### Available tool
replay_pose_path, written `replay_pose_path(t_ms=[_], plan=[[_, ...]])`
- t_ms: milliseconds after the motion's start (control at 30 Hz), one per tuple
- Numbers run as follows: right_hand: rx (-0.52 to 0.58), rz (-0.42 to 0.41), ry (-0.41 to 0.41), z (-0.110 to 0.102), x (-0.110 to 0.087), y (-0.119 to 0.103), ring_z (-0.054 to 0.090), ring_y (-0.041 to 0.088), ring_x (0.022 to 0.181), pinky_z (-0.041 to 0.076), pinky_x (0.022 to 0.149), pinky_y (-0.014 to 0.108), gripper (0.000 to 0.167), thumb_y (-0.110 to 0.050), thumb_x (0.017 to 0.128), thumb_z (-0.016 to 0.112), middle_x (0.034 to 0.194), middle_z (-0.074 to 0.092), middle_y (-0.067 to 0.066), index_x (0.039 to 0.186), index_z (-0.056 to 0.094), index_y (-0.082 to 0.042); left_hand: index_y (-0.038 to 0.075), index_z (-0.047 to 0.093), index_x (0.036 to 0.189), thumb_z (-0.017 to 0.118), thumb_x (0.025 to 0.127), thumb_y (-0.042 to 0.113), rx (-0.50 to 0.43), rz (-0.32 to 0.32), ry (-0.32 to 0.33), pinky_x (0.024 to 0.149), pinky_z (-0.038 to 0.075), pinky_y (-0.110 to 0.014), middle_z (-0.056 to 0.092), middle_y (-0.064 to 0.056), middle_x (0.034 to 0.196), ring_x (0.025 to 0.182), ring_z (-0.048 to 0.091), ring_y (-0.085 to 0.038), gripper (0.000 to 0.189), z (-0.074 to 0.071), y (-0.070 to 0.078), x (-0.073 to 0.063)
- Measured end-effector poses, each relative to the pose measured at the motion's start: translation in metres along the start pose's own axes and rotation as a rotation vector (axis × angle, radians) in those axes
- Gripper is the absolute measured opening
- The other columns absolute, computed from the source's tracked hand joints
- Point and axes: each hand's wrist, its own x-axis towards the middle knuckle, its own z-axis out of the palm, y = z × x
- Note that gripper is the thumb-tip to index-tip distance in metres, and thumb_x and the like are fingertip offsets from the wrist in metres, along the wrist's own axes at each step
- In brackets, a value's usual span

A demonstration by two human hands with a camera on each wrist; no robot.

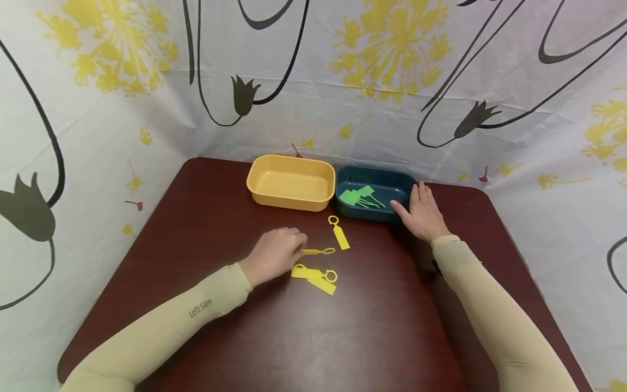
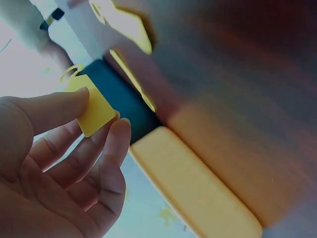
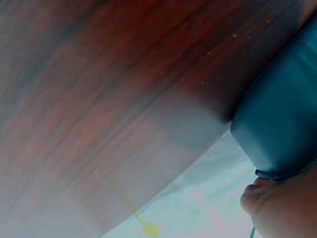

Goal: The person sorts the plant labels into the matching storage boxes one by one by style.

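In the left wrist view, my left hand (image 2: pixel 74 144) pinches a yellow ring-ended tag (image 2: pixel 99 116) by its flat part between thumb and fingers. That tag (image 1: pixel 313 251) sticks out past the fingertips in the head view, its ring pointing right. Just below are overlapping yellow tags (image 1: pixel 323 284), and another yellow tag (image 1: pixel 341 237) lies farther up on the table. My right hand (image 1: pixel 425 215) rests at the right end of a dark blue container (image 1: pixel 377 216), thumb over its rim and fingers extended. Several green tags (image 1: pixel 356 197) lie inside this container.
A yellow container (image 1: pixel 294 202) stands directly left of the blue one, near the table's back edge. Both stand on a dark reddish-brown table (image 1: pixel 372 326). Patterned white cloth (image 1: pixel 303 98) encloses the back and sides.
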Motion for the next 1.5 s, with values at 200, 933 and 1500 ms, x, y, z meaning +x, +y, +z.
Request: replay_pose_path(t_ms=[200, 933, 1500], plan=[[0.006, 0.006, -0.008, 0.003, -0.001, 0.000, -0.008, 0.042, 0.151, 0.004, 0.118, 0.058, 0.102, -0.071, 0.099, 0.028, 0.165, -0.014, 0.023, 0.157, -0.002, 0.007, 0.020, 0.062, 0.078, 0.079, 0.089, 0.018, -0.033, -0.069, 0.053, 0.056, 0.044, -0.028, 0.054, 0.008, 0.072, 0.063, 0.051, -0.011, 0.021, -0.009, -0.018, 0.009], [-0.004, 0.009, -0.018, 0.003, 0.000, 0.003, -0.006, 0.042, 0.151, 0.005, 0.118, 0.057, 0.102, -0.071, 0.099, 0.029, 0.165, -0.018, 0.018, 0.158, -0.002, 0.006, 0.014, 0.066, 0.083, 0.070, 0.094, 0.012, -0.031, -0.142, 0.134, 0.059, 0.046, -0.034, 0.058, 0.001, 0.073, 0.064, 0.052, -0.018, 0.012, -0.031, -0.062, 0.051], [-0.003, 0.020, -0.025, 0.001, -0.002, 0.000, -0.007, 0.041, 0.151, 0.005, 0.119, 0.057, 0.101, -0.071, 0.099, 0.028, 0.165, -0.019, 0.017, 0.157, -0.002, 0.006, 0.012, 0.060, 0.078, 0.070, 0.095, 0.014, 0.035, -0.224, 0.118, 0.054, 0.043, -0.037, 0.058, -0.002, 0.071, 0.063, 0.052, -0.021, 0.020, -0.033, -0.103, 0.089]])
